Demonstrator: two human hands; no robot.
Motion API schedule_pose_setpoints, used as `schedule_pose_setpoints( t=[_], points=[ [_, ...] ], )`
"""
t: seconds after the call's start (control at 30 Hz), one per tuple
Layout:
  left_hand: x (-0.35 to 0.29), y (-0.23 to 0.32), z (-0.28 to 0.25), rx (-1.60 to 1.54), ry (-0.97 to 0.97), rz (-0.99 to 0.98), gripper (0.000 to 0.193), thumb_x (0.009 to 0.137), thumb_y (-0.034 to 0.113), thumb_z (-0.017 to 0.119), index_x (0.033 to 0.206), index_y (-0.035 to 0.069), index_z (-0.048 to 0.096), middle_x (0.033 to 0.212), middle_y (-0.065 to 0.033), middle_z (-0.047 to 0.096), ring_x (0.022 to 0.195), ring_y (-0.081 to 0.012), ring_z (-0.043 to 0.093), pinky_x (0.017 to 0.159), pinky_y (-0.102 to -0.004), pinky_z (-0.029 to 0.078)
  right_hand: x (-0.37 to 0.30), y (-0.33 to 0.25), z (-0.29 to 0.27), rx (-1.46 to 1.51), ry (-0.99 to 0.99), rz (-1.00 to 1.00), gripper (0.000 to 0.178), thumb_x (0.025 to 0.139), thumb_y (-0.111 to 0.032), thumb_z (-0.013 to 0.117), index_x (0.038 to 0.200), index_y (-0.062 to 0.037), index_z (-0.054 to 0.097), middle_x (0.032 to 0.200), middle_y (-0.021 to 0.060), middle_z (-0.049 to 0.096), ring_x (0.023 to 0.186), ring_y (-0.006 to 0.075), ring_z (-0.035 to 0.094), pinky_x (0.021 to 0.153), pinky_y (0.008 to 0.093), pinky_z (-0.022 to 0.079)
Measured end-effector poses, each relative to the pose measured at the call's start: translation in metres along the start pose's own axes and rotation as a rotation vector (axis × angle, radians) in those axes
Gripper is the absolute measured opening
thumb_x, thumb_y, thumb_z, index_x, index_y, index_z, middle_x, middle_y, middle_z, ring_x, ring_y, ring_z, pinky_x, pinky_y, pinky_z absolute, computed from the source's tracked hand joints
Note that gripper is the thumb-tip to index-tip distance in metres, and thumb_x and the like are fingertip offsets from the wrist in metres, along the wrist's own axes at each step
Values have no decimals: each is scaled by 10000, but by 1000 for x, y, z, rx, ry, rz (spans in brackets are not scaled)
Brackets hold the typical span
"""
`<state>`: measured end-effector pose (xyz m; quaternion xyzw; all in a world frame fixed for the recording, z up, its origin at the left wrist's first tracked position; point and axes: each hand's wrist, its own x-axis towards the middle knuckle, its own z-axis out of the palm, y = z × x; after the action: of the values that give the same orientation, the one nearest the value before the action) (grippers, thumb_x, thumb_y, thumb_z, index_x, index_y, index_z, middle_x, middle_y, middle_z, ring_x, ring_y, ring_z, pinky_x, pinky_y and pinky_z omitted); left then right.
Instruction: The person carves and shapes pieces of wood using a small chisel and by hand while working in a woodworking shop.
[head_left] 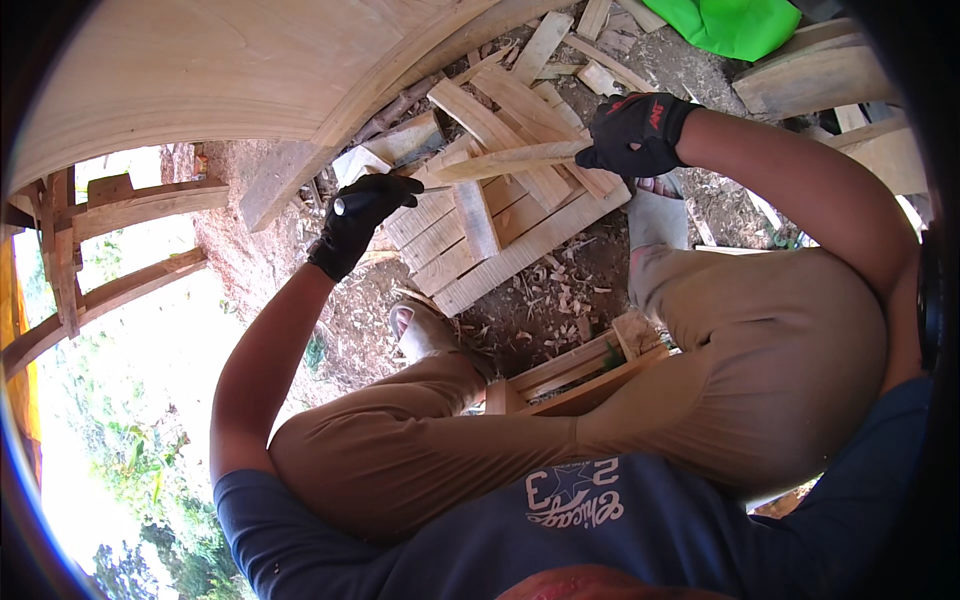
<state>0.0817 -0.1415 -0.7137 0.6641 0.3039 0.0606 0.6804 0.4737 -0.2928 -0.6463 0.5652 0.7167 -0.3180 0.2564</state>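
My left hand (362,215), in a black glove, is closed round the handle of a thin-bladed metal tool (437,190); a pale round butt end shows below the fist, but its exact kind is hard to make out. The blade points right and meets or lies close to the tip of a pale wooden strip (510,161). Gripping that strip's other end is my gloved right hand (637,135). The strip runs roughly level between both hands, narrowing toward the left. Beneath it are loose wooden boards (497,125) and a low slatted wooden platform (530,250).
Wood shavings (565,300) litter the dirt floor. A large curved wooden panel (230,70) rises at upper left, with wooden frame pieces (140,205) below it. A green plastic item (730,25) lies at upper right, near thick wood blocks (820,75). A wooden frame (570,370) lies between my legs.
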Motion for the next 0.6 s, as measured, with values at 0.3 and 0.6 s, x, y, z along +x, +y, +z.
schedule_pose_setpoints(
  t=[0.3, 0.6],
  points=[
    [5, 0, 2, -38, -55, -89, 212, 1027, 121, 683, 1196, 29, 772, 1178, -73, 774, 1070, -164, 714, 977, -323, 567, 6, 3, 0, 28, -45, 4, 636, 1089, -560, 447, 981, -25, 772, 881, 167, 732, 857, 358, 720, 812, 474, 568],
    [5, -3, 2, 61, -51, -56, 220, 1025, 133, 691, 1201, 37, 784, 1150, -77, 775, 1034, -170, 726, 947, -320, 576, 2, 8, 7, 60, 86, -74, 687, 1110, -511, 448, 812, 59, 691, 718, 253, 655, 708, 426, 671, 708, 504, 556]
  ],
)
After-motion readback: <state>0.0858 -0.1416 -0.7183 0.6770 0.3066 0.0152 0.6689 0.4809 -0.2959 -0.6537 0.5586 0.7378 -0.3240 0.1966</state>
